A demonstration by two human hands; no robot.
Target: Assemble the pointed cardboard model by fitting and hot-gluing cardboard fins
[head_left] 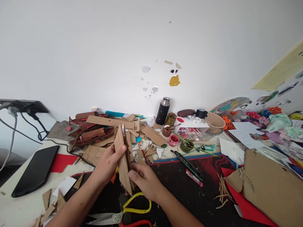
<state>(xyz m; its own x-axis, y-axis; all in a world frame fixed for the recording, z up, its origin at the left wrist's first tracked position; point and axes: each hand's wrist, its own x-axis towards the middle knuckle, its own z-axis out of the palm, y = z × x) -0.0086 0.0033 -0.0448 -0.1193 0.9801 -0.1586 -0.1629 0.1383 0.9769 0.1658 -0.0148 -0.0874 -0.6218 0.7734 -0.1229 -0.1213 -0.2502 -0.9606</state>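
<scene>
My left hand (pixel 107 164) and my right hand (pixel 145 179) both grip a pointed piece of brown cardboard (pixel 121 154) that stands upright between them above the black cutting mat (pixel 180 186). The left fingers wrap its upper left edge. My right thumb and fingers pinch its lower right side. A second thin strip seems pressed against the cardboard's right face. Yellow-handled scissors (pixel 132 209) lie on the mat just below my hands.
A heap of cardboard scraps (pixel 104 129) lies behind my hands. A black phone (pixel 36 170) sits at the left. A black flask (pixel 163 110), paint pots (pixel 173 139), a utility knife (pixel 187 162) and a large cardboard sheet (pixel 272 186) lie to the right.
</scene>
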